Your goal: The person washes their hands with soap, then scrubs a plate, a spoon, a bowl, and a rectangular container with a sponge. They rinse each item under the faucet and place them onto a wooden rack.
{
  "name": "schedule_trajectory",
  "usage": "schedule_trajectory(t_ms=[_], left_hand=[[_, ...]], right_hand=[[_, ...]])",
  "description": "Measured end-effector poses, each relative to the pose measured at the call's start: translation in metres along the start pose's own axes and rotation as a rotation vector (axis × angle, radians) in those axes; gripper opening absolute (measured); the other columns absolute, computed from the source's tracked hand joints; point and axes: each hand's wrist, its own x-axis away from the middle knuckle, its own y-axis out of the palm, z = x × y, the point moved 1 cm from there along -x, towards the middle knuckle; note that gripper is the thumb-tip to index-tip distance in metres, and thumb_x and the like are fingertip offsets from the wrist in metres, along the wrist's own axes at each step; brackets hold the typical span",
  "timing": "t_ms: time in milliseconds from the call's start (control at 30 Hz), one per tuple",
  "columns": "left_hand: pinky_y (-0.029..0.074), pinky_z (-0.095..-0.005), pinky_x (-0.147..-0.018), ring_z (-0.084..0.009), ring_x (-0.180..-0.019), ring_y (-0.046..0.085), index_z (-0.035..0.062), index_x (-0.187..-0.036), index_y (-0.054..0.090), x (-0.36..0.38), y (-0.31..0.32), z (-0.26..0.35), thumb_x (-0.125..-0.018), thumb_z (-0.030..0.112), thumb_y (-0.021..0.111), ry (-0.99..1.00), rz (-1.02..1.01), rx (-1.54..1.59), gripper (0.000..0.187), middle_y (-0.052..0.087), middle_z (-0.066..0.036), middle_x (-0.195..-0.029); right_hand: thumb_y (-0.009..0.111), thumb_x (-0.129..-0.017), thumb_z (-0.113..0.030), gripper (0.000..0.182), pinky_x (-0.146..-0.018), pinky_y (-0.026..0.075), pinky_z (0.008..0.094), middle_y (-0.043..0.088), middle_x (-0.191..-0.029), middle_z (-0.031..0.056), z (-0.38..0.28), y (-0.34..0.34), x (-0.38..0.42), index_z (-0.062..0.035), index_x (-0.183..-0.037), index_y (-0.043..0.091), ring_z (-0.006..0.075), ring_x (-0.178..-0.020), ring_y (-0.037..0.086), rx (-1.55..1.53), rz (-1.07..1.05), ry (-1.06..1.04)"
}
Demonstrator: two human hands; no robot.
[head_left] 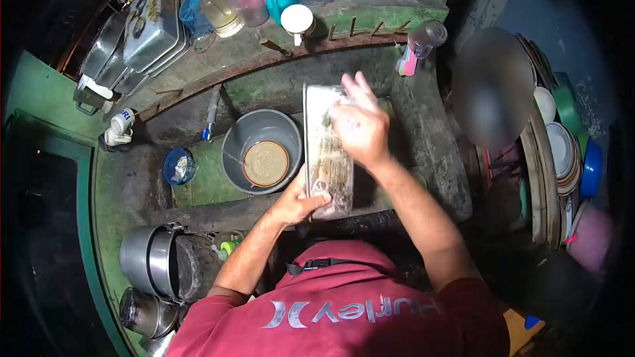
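A rectangular metal baking pan (324, 145), its soapy outer face streaked with brown scorch marks, is tilted up over the sink. My left hand (301, 201) grips its lower left edge, thumb lying across the lower end. Against the upper right part of the pan is my right hand (362, 125), fingers bent and slightly blurred; whatever is under them is hidden. Just left of the pan, a grey plastic basin (233, 139) stands in the sink, with a round brown-rimmed piece (266, 163) inside it.
A blue basket (178, 165) and a tap (207, 133) are on the left. Stacked pans (155, 26), cups and a white mug (297, 20) line the ledge with pegs. Metal pots (142, 261) stand lower left. Plates (561, 152) fill a rack at right.
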Motion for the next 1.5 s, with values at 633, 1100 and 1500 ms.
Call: schedule_trajectory(t_ms=[633,1100,1500], left_hand=[[0.042,-0.0382,-0.100,-0.0240,-0.115,0.055,0.0018,-0.142,0.034,-0.001,0.000,0.028,-0.068,0.010,0.081,0.116,0.073,0.271,0.088,0.055,-0.010,-0.128],[0.045,-0.0329,-0.095,-0.0153,-0.109,0.055,0.0015,-0.135,0.044,-0.005,-0.030,0.003,-0.076,0.005,0.076,-0.111,-0.184,-0.028,0.068,0.058,-0.006,-0.121],[0.050,-0.0294,-0.078,-0.0122,-0.088,0.059,0.0012,-0.111,0.061,-0.050,-0.020,-0.030,-0.084,0.002,0.063,0.123,0.127,-0.124,0.027,0.064,-0.004,-0.099]], right_hand=[[0.056,-0.087,-0.003,0.015,-0.109,0.031,0.0480,0.051,-0.130,0.0316,-0.008,0.003,0.057,0.0040,-0.099,0.063,0.0418,-0.128,0.044,-0.311,0.146,0.342],[0.067,-0.078,-0.009,0.013,-0.081,0.050,0.0401,0.068,-0.088,0.0141,-0.016,-0.007,-0.045,-0.0012,-0.087,0.070,0.0308,-0.086,0.065,-0.110,-0.063,-0.176],[0.049,-0.099,-0.022,0.026,-0.078,0.043,0.0239,0.060,-0.091,-0.0013,0.016,0.032,0.155,0.0011,-0.104,0.062,0.0063,-0.086,0.053,-0.765,0.103,1.247]])
